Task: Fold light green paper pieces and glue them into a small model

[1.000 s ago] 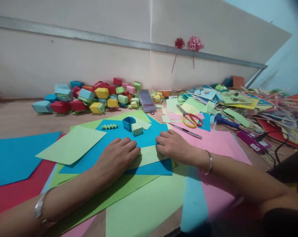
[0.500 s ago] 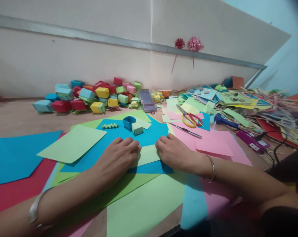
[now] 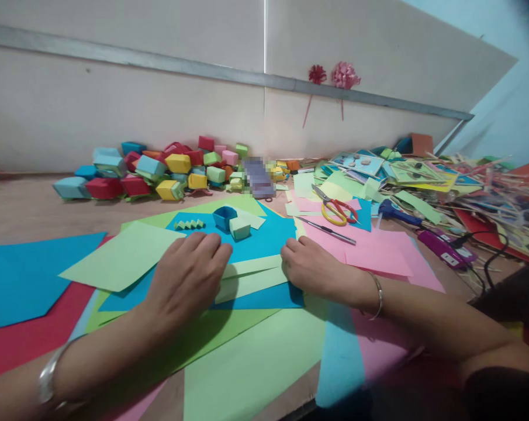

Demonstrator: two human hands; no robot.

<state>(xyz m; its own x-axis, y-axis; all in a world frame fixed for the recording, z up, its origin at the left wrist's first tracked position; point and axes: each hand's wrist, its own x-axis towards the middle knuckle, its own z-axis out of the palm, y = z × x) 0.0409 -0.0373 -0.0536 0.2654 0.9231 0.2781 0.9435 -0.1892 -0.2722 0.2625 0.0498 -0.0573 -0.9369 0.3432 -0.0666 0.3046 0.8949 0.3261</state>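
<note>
A light-green paper strip (image 3: 252,283) with a lengthwise crease or fold lies over the blue paper (image 3: 264,237). My left hand (image 3: 187,280), fingers curled down, grips its left end. The other end is under the closed fingers of my right hand (image 3: 311,268); the fingertips of both hands are partly hidden. Just beyond the hands stand an open blue paper box (image 3: 224,218) and a small light-green paper box (image 3: 239,228) touching it. Left of them lies a zigzag-folded green strip (image 3: 189,224).
Scissors (image 3: 334,207), a slim pen-like tool (image 3: 328,231) and a blue glue gun (image 3: 398,213) lie to the right, near a purple power strip (image 3: 443,250). Colourful paper boxes (image 3: 176,164) are piled along the wall. Sticks and card pieces (image 3: 448,175) heap at the back right.
My left hand has slid left along the strip, uncovering more of it. The strip now shows a lengthwise fold line. My right hand stays nearly in place.
</note>
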